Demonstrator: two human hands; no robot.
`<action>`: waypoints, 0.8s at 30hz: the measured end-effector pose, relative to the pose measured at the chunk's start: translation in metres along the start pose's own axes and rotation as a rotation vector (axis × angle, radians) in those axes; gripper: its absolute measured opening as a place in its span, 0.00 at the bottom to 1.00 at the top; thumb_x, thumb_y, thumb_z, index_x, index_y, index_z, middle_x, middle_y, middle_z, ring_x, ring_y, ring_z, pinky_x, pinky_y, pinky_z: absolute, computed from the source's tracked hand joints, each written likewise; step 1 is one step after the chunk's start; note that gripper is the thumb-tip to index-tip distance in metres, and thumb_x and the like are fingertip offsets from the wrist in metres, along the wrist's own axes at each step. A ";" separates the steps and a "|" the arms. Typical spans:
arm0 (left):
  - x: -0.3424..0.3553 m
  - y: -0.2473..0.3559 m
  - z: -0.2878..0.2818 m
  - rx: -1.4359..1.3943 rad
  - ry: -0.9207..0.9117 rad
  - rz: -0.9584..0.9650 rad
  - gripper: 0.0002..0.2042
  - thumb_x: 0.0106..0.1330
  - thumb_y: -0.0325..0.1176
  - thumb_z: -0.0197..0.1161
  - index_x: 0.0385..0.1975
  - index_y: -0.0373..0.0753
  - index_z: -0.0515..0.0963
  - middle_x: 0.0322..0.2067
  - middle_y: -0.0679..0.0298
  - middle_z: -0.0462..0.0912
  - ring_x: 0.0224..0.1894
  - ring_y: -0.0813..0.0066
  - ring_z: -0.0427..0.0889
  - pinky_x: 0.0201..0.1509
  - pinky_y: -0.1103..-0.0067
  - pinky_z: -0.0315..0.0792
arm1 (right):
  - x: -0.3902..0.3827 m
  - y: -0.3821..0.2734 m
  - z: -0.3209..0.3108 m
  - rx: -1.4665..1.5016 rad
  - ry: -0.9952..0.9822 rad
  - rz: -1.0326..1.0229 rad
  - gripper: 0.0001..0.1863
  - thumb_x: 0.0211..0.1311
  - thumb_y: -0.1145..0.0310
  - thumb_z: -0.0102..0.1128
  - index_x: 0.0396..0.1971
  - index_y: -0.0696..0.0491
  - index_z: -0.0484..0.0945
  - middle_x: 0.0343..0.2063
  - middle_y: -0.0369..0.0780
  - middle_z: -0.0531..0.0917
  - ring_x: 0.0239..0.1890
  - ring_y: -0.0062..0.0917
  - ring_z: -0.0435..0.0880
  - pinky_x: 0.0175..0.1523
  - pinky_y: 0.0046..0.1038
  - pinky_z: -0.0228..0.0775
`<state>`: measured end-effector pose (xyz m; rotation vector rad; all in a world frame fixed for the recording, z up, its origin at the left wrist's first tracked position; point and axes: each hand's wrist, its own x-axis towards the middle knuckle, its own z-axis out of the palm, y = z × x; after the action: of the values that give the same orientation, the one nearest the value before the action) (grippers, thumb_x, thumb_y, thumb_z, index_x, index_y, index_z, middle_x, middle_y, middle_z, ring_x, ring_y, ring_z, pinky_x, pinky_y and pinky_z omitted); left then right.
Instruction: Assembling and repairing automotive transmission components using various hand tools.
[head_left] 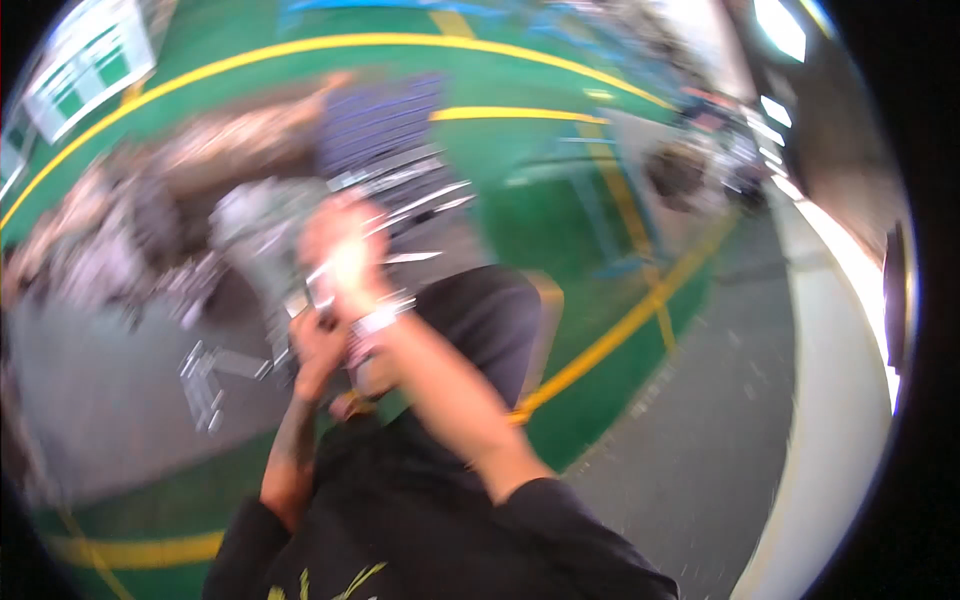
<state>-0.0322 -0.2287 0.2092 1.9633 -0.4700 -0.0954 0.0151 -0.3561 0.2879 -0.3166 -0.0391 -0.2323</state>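
My right hand (345, 245) reaches forward past my left hand and is smeared by motion, so its fingers cannot be read. Just below it, my left hand (318, 345) is closed around something shiny that I cannot make out. Flat metal strips (410, 200) lie side by side just right of my right hand. Beyond them sits a bluish-purple ridged stack (380, 120). Clear crumpled plastic wrapping (262, 215) lies close to the left of my hands. A few slim metal pieces (202, 385) rest on the grey work surface (110, 400) left of my left hand.
A heap of plastic-wrapped bundles (130, 220) covers the far left of the surface. The green floor (520, 210) carries yellow lines. A light-blue frame (595, 200) stands to the right, and a white board with green panels (90, 65) at the upper left.
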 end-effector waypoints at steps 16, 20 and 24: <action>0.083 0.021 -0.014 -0.152 0.769 0.321 0.13 0.60 0.33 0.64 0.15 0.39 0.74 0.14 0.59 0.75 0.16 0.71 0.73 0.23 0.73 0.70 | -0.046 0.057 0.093 -0.856 -0.167 -0.066 0.25 0.67 0.53 0.43 0.12 0.49 0.53 0.12 0.34 0.54 0.16 0.22 0.51 0.23 0.30 0.42; 0.007 0.025 -0.029 -0.132 0.237 0.193 0.07 0.55 0.29 0.68 0.18 0.40 0.78 0.15 0.57 0.79 0.18 0.70 0.80 0.27 0.72 0.76 | -0.021 -0.029 0.052 -0.661 0.137 -0.147 0.22 0.65 0.54 0.40 0.12 0.45 0.53 0.10 0.31 0.51 0.15 0.22 0.50 0.24 0.29 0.45; 0.082 -0.039 0.005 -0.165 0.363 0.192 0.04 0.59 0.31 0.64 0.27 0.40 0.78 0.17 0.62 0.74 0.19 0.67 0.76 0.35 0.67 0.73 | -0.052 0.055 0.089 -0.707 -0.095 -0.144 0.25 0.65 0.51 0.44 0.12 0.47 0.51 0.10 0.34 0.53 0.16 0.22 0.50 0.26 0.29 0.47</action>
<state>0.0525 -0.2487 0.1837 1.7155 -0.3937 0.3300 -0.0227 -0.2660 0.3521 -1.0308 -0.0738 -0.3704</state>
